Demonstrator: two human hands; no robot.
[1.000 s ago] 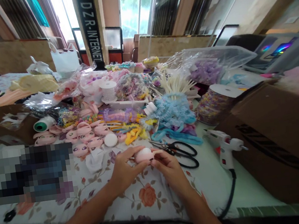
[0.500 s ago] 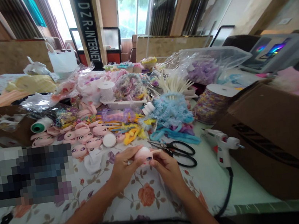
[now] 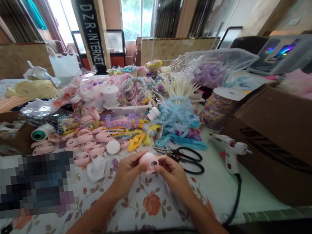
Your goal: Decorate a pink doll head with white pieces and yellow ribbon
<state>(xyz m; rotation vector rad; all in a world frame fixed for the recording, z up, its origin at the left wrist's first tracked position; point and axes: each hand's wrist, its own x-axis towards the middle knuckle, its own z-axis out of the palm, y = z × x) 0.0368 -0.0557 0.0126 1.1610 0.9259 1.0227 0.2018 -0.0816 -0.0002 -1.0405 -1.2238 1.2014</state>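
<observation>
The black sign (image 3: 91,33) reads "DZR-INTERNET"; print (image 3: 278,150) on the rightmost box (image 3: 283,123) is illegible.

Since 1 s ago, rotated small round pale-pink doll head (image 3: 147,160) betw. L hand (image 3: 130,172) & R hand (image 3: 172,170), from mostly plain crown w/ just a dark sliver at lower edge, via part of eye ½ s ago, to front turned more twd. cam, now showing dark-blue eye (image 3: 154,163) clearly. Drew L thumb (image 3: 141,168) back twd. L side. Swung cam view slightly R.

Bare forearms (image 3: 85,222) angled inward, left fingers (image 3: 135,157) and right fingers (image 3: 165,162) curled, facing each other, close together.
</observation>
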